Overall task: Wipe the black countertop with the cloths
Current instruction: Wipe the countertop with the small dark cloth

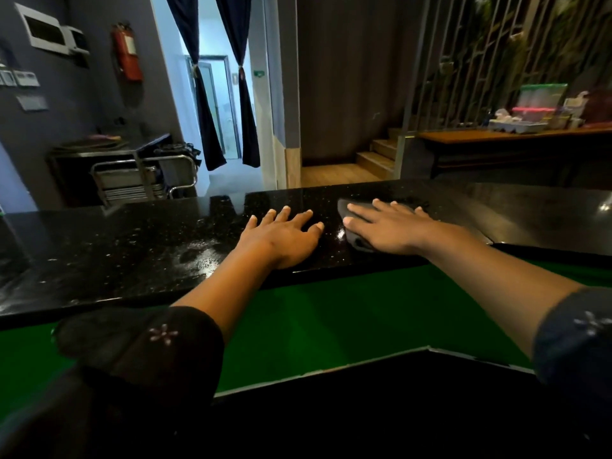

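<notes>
The black speckled countertop (pixel 132 240) runs across the middle of the head view, wet and shiny in patches. My left hand (pixel 284 236) lies flat on it with fingers spread and nothing under it. My right hand (pixel 387 226) presses flat on a dark grey cloth (pixel 346 207), which sticks out past my thumb and under my palm near the counter's far edge. Only one cloth is visible.
Below the counter's near edge is a green surface (pixel 331 319). Beyond the counter stand a metal trolley (pixel 142 177), a curtained doorway (pixel 225 94), wooden steps (pixel 374 157) and a wooden table (pixel 496 137) with containers at the right.
</notes>
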A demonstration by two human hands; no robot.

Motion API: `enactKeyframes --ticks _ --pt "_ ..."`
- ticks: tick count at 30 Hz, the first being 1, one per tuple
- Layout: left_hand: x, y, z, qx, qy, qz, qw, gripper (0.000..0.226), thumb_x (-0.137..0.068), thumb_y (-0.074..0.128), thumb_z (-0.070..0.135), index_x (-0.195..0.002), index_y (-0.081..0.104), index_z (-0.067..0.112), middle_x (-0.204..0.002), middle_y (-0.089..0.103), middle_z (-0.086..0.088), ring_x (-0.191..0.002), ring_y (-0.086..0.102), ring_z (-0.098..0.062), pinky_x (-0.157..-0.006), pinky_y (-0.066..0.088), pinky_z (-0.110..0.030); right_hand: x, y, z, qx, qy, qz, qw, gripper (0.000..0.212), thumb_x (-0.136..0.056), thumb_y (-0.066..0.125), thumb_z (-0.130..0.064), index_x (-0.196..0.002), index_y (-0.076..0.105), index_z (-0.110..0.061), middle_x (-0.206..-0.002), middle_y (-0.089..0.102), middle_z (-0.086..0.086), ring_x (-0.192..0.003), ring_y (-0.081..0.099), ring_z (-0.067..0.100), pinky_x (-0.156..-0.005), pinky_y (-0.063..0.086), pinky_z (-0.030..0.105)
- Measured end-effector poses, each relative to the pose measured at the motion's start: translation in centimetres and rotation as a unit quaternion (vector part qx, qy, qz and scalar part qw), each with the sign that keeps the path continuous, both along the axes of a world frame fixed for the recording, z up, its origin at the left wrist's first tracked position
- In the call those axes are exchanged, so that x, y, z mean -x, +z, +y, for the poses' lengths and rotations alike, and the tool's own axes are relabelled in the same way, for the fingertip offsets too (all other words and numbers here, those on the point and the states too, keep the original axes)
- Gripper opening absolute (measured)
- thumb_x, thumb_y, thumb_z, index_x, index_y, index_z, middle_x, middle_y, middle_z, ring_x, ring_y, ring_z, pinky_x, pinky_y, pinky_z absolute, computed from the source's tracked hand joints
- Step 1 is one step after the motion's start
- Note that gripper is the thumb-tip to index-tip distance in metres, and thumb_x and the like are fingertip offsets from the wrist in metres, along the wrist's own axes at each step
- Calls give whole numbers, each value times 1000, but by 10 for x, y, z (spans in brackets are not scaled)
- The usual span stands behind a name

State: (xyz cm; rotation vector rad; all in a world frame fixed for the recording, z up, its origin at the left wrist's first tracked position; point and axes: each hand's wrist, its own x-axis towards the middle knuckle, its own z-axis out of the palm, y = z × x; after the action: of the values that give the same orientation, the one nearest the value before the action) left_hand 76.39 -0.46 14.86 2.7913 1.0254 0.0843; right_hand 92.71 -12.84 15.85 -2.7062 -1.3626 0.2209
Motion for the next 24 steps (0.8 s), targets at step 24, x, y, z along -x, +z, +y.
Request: enactKeyframes --ticks 24 --pt "69 9 21 -15 38 -78 996 65 -97 26 55 -152 20 21 -160 18 -9 -148 12 -27 -117 2 -53 22 3 2 28 -4 3 1000 64 -88 13 -78 -148 5 -56 -165 -3 -5 -151 -1 28 -116 -3 57"
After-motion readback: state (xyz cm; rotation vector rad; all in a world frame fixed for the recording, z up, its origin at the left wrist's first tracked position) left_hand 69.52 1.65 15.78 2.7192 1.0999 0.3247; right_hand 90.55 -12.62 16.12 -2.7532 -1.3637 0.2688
